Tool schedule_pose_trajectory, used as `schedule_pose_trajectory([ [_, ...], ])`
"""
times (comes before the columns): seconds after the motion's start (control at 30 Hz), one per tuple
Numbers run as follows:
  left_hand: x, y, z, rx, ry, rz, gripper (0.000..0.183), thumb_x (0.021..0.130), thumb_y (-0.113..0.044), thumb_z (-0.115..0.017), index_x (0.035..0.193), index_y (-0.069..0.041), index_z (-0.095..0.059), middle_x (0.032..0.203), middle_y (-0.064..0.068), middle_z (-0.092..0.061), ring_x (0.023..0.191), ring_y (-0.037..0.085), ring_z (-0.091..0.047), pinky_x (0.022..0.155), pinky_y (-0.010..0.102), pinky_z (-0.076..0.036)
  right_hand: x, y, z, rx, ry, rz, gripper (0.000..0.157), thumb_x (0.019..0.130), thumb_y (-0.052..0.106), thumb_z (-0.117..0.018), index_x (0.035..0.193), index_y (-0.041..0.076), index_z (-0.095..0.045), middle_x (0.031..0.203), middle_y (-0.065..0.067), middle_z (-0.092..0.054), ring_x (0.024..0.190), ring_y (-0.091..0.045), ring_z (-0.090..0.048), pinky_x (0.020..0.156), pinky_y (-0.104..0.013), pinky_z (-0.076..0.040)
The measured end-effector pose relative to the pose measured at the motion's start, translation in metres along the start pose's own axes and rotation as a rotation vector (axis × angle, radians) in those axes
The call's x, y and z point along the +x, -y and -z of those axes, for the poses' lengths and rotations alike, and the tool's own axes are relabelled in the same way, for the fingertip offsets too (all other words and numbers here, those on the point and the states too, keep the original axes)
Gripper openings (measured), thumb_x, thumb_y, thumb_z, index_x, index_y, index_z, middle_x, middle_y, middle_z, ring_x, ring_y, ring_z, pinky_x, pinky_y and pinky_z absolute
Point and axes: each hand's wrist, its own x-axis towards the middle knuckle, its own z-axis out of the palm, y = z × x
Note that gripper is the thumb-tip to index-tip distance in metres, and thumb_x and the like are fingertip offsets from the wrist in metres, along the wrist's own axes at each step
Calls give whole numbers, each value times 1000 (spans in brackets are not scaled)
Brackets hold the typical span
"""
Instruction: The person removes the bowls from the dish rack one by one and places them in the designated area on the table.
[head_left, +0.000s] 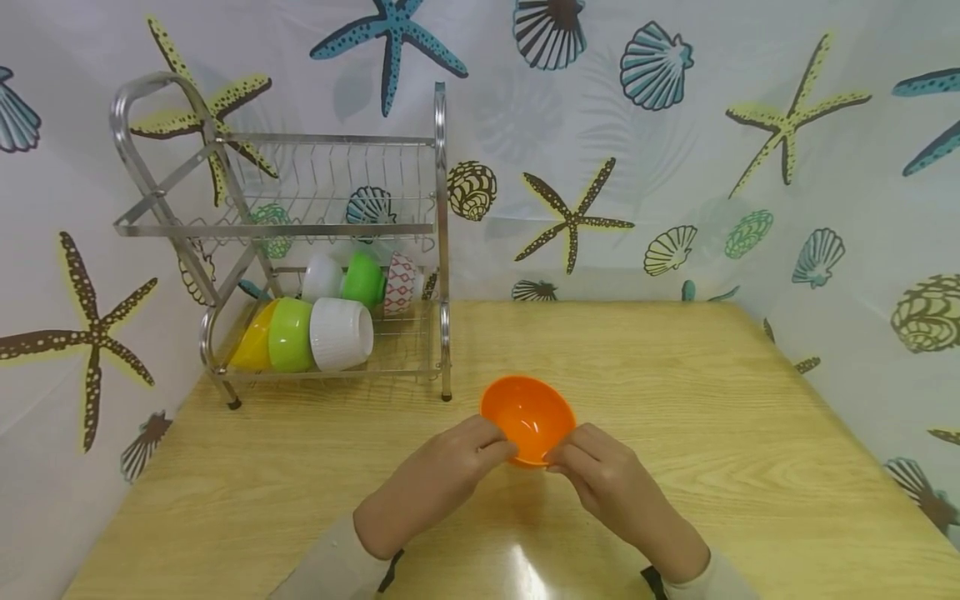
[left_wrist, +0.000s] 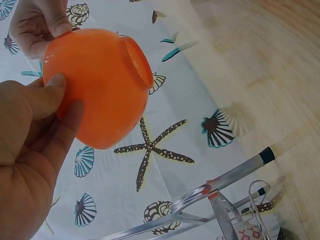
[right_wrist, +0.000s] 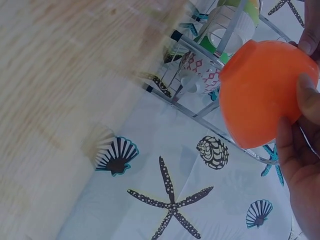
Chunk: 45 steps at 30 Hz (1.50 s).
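An orange bowl is held up above the table, its opening tilted toward the head camera. My left hand pinches its rim at the near left side. On the near right side of the rim, my right hand pinches it as well. From the left wrist view the bowl's outer side and foot ring show, and thumb and fingers of the left hand press on the rim. The right wrist view has the right hand gripping the bowl by its edge.
A two-tier metal dish rack stands at the back left. Its lower tier holds several bowls, among them a yellow bowl, a light green bowl and a white ribbed bowl. A patterned curtain borders the wooden table.
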Motion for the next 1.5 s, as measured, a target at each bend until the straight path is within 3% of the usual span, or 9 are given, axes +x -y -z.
schedule_pose_trajectory([
  [0.33, 3, 0, 3, -37, -27, -10, 30, 79, 6, -72, 104, -10, -69, 102, -1, -63, 96, 11, -58, 89, 15, -48, 0, -1, -3, -26, -36, 27, 33, 100, 30, -47, 83, 9, -65, 85, 2, -62, 74, -11, -55, 68, -16, -50],
  [0.53, 3, 1, 2, 10, -24, -11, 23, 81, -1, -73, 102, -12, -70, 98, -3, -65, 90, 9, -59, 82, 16, -49, -1, -2, -2, -16, -7, 9, 31, 99, 30, -49, 83, 8, -65, 83, 2, -62, 73, -12, -55, 68, -16, -50],
  [0.83, 6, 6, 3, 60, -139, -27, 34, 83, -13, -75, 116, -10, -66, 113, 2, -64, 105, 16, -60, 94, 22, -49, 4, -6, -3, -38, -58, 4, 32, 98, 29, -50, 82, 6, -65, 81, -1, -60, 70, -14, -54, 64, -17, -49],
  [1.0, 3, 12, 7, -28, -182, 38, 37, 89, -15, -69, 124, -7, -62, 123, 8, -60, 115, 21, -57, 99, 28, -48, 6, -12, -7, -81, -92, -56, 33, 99, 29, -48, 85, 4, -65, 83, -4, -62, 72, -16, -56, 64, -23, -53],
  [1.2, -3, 19, 10, -93, -163, 187, 39, 93, -19, -65, 129, -5, -59, 129, 8, -56, 119, 22, -55, 97, 32, -49, 7, -21, -13, -119, -92, -148, 36, 100, 30, -46, 91, 2, -66, 85, -6, -62, 75, -19, -56, 65, -28, -53],
  [1.27, -5, 22, 11, -108, -159, 235, 40, 93, -20, -64, 130, -5, -58, 130, 8, -56, 119, 22, -55, 97, 33, -49, 8, -25, -16, -128, -89, -167, 29, 98, 26, -51, 90, 3, -66, 85, -6, -61, 75, -20, -56, 64, -30, -53],
  [1.4, -10, 27, 15, -122, -166, 310, 41, 94, -19, -63, 132, -7, -56, 131, 7, -56, 120, 22, -54, 99, 33, -48, 12, -35, -25, -149, -71, -202, 8, 84, 9, -71, 88, 3, -66, 84, -7, -62, 74, -21, -57, 64, -32, -54],
  [1.5, -14, 32, 20, -121, -180, 350, 41, 94, -19, -63, 133, -8, -56, 132, 7, -56, 122, 22, -54, 100, 35, -47, 18, -43, -32, -157, -47, -224, 18, 72, 0, -79, 85, 4, -67, 81, -6, -63, 73, -21, -57, 63, -31, -54],
])
